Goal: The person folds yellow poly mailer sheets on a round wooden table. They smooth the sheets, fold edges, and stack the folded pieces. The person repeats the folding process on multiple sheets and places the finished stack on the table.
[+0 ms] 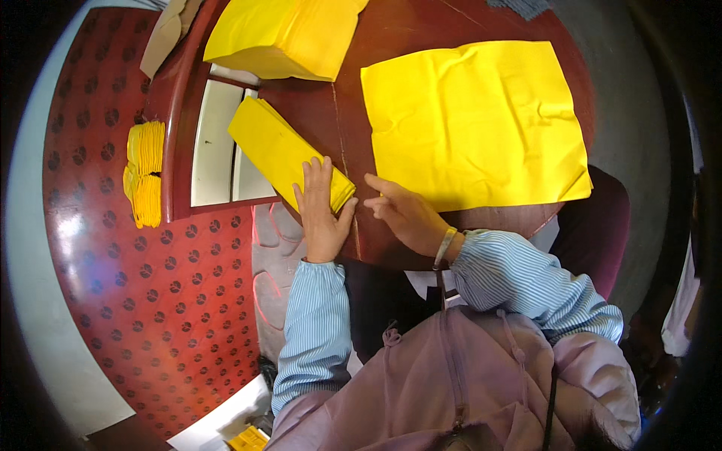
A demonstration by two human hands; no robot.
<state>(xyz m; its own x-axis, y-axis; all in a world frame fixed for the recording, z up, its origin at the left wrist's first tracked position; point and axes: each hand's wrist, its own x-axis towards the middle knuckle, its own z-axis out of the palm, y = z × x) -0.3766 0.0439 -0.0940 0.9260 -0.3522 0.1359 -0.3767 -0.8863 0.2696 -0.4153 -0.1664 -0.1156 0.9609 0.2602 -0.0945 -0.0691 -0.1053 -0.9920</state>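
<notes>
My left hand (pixel 323 210) lies flat, fingers apart, on the near end of a folded stack of yellow paper (pixel 282 150) that runs diagonally across the dark wooden table (pixel 331 113). My right hand (pixel 406 214) rests on the table just right of that stack, fingers stretched toward its end, at the lower left corner of a large flat yellow sheet (pixel 474 124). A thick pile of yellow sheets (pixel 282 34) sits at the far edge of the table.
A bundle of folded yellow papers (pixel 144 173) lies on the red patterned floor (pixel 150 286) to the left. An open drawer or glass panel (pixel 218 143) shows at the table's left side. White paper (pixel 218 421) lies on the floor near my knees.
</notes>
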